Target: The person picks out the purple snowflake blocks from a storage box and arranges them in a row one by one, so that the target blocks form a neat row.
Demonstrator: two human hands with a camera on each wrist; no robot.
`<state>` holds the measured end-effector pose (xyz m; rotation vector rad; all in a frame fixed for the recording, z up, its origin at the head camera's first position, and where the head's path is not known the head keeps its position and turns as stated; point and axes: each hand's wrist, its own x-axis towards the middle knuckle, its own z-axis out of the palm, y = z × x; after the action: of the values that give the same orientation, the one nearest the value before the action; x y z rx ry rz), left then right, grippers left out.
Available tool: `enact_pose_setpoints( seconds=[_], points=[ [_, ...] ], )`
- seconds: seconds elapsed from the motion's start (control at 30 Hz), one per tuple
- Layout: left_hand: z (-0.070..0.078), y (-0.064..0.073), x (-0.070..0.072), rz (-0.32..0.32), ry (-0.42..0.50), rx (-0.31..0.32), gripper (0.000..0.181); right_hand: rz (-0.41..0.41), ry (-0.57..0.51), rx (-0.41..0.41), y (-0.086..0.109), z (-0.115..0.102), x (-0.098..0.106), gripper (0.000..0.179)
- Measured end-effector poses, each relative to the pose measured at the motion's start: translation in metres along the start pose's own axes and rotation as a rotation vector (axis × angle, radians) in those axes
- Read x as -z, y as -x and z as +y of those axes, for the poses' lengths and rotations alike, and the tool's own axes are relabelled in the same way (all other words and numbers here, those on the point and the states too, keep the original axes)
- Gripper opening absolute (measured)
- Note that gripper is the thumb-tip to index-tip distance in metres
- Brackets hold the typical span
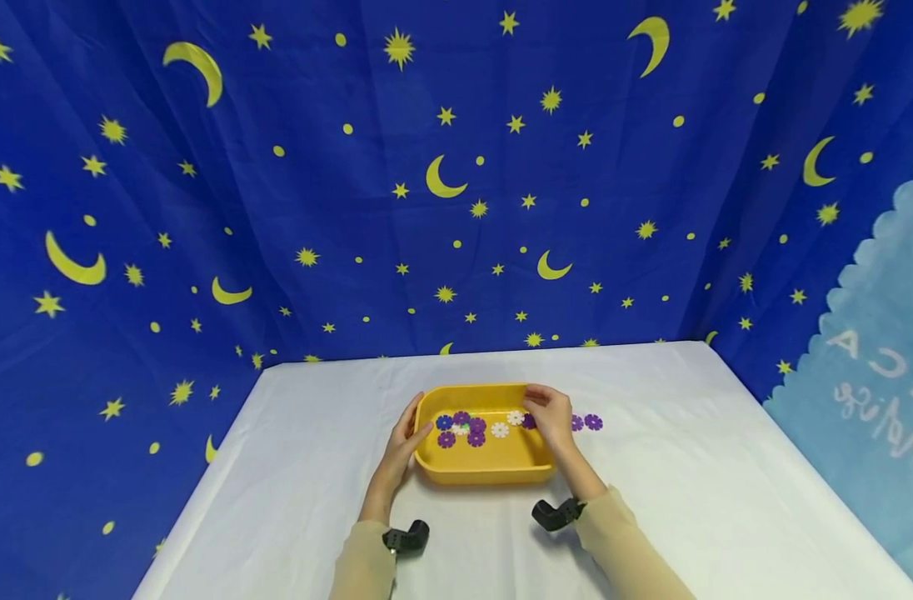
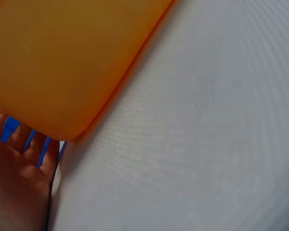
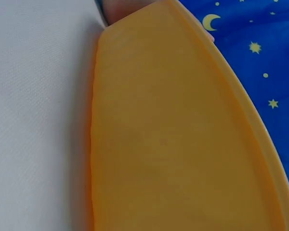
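Note:
A yellow plastic basin stands on the white table between both hands, with several flower-shaped discs inside it. Purple discs, a blue disc and white discs lie on its floor, mostly bunched to the left. My left hand holds the basin's left end, thumb over the rim and fingers along the outer wall. In the left wrist view those fingers lie against the corner. At the far right corner my right hand grips the rim, with its palm partly hidden by the wall in the right wrist view.
Just right of the basin, purple flower discs lie on the white tablecloth. A blue curtain with yellow moons and stars hangs behind the table and along its sides. A light blue cloth with lettering hangs at the right.

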<state>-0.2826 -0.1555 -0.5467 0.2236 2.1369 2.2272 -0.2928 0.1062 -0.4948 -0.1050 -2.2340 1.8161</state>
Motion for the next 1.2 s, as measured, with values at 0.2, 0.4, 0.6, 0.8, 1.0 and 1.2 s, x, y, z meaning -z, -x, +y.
enact_pose_setpoints(
  seconds=[0.2,0.4,0.6,0.8,1.0,1.2],
  points=[
    [-0.001,0.0,0.0,0.005,-0.031,-0.032,0.062,-0.027,0.145,0.003,-0.003,0.003,-0.003,0.031],
    [0.008,0.003,-0.001,0.007,-0.024,-0.012,0.063,-0.085,0.256,0.012,-0.024,0.045,-0.01,0.042],
    [0.001,0.0,-0.001,0.016,-0.038,-0.021,0.063,-0.152,0.159,0.025,-0.09,0.177,-0.027,0.049],
    [0.001,-0.002,0.0,0.006,-0.021,0.008,0.062,-0.245,0.066,0.047,-0.085,0.165,-0.022,0.04],
    [0.0,-0.001,0.0,0.009,0.001,0.01,0.062,-0.181,0.044,0.08,-0.058,0.116,-0.015,0.028],
    [-0.002,-0.001,-0.001,0.019,-0.022,-0.011,0.062,-0.121,0.06,-0.071,-0.013,0.02,-0.006,0.025]
  ],
)
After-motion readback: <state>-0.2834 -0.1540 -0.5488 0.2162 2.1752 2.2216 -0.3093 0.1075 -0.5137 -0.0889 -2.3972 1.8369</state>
